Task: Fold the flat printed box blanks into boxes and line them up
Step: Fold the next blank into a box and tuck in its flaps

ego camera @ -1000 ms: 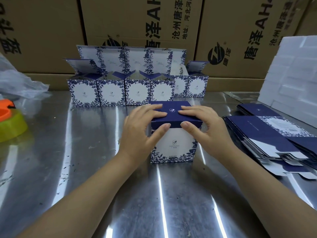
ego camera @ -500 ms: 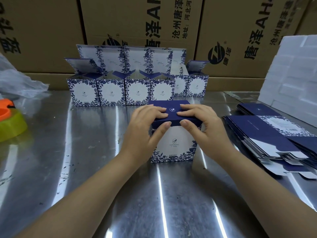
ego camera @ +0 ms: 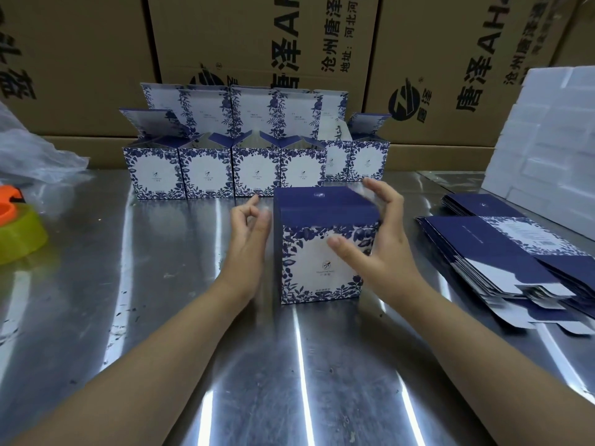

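Brown corrugated cartons point(ego camera: 264, 43), printed in black, wall off the back. Steel table point(ego camera: 161, 317) below them, scuffed, streaked with light. White foam slabs point(ego camera: 547, 140) stacked at far right. Clear plastic bag point(ego camera: 32, 156) crumpled at far left.

Row of open boxes point(ego camera: 206, 172) along the table's back edge: 4 side by side in front, flaps up, blue floral print; 2 more just right of them, set a little back.

Flat blanks point(ego camera: 502, 252) lie in a fanned pile at right, navy side up, well apart from the row.

Closed box point(ego camera: 322, 262) stands upright mid-table, navy lid down, just in front of the row's right end.

Right hand point(ego camera: 386, 249) clasps its right corner: thumb on the front face, fingers curved round the upper rear edge, blurred. Left hand point(ego camera: 248, 233) beside the left face, fingers loosely curled, holding nothing; contact unclear.

Yellow and orange plastic object point(ego camera: 19, 233) at the left edge.
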